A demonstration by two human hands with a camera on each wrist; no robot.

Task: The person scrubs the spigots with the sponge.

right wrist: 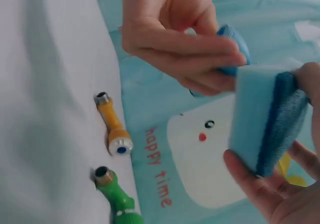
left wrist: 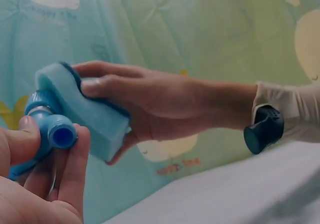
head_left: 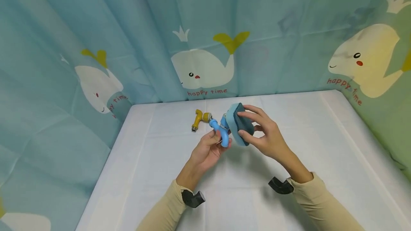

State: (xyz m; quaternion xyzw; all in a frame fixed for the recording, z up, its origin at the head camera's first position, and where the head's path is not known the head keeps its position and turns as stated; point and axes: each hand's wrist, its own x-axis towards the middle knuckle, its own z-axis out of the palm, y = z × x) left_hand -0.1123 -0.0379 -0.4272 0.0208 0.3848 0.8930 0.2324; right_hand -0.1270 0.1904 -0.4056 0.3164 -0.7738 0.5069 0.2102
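My left hand (head_left: 208, 151) holds a blue plastic tap (head_left: 223, 136) between thumb and fingers above the table. In the left wrist view the tap's round open end (left wrist: 63, 135) faces the camera. A two-layer sponge (head_left: 235, 124), light blue foam with a darker textured side, is gripped by my right hand (head_left: 268, 134). Its foam face lies right against the tap's knob end in the left wrist view. From the right wrist, the sponge (right wrist: 255, 116) stands beside the left hand's fingertips, which hide most of the tap.
A yellow tap (head_left: 197, 119) with a metal threaded end lies on the white table (head_left: 154, 167) behind the left hand. Near it, a green tap (right wrist: 119, 196) shows in the right wrist view. A whale-print curtain (head_left: 154, 45) encloses the table's back and sides.
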